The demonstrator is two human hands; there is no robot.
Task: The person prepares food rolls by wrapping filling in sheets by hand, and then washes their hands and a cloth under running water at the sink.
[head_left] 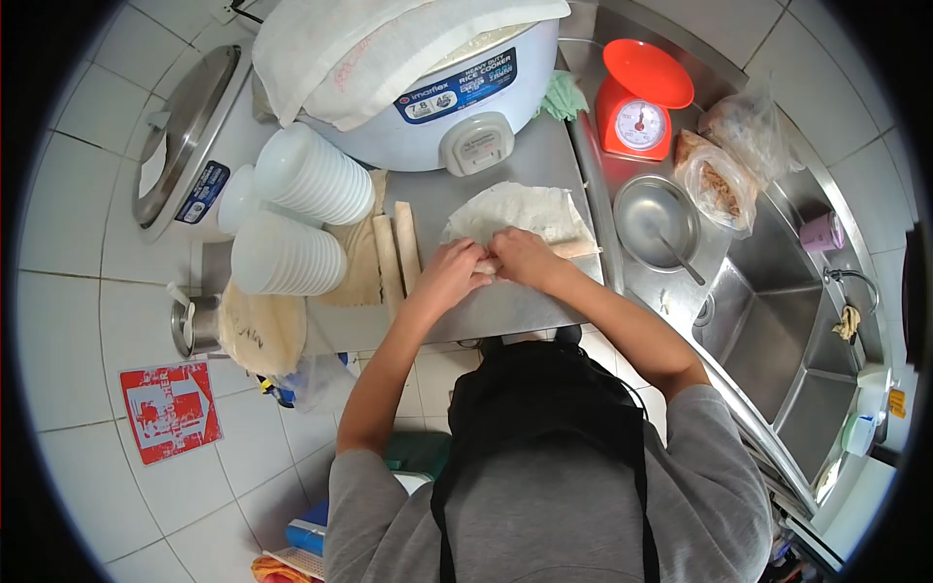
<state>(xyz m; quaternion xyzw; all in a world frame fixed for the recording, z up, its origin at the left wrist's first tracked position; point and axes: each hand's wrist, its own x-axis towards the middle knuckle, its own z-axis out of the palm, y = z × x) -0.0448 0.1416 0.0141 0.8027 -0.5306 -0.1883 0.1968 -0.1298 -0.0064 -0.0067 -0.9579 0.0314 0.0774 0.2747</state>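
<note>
Wrapper roll (485, 265) pinched by curled fingers of left hand (453, 276) and right hand (525, 257); probably light, soft, tear-prone; best held evenly along length.

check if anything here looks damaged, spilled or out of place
The red wall sign at lower left looks damaged: its print is scuffed and patchy, with white showing through. Nothing else clearly stands out.
</note>
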